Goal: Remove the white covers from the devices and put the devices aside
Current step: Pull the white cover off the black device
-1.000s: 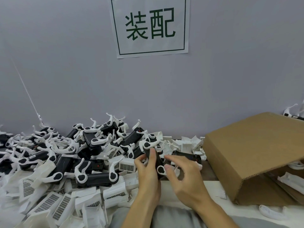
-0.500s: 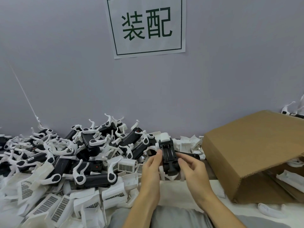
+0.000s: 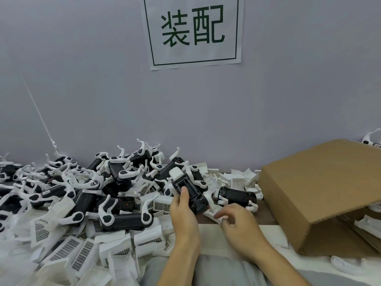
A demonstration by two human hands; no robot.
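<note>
A plain grey-lavender wall [image 3: 268, 104] fills the background under soft, even light, bearing a white paper sign [image 3: 193, 32] with two green characters inside a thin green border, above a brown tabletop [image 3: 266, 219].

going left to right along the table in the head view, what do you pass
pile of black devices with white arms → left hand holding a black device → right hand → lone black device lying on the table → cardboard box
</note>
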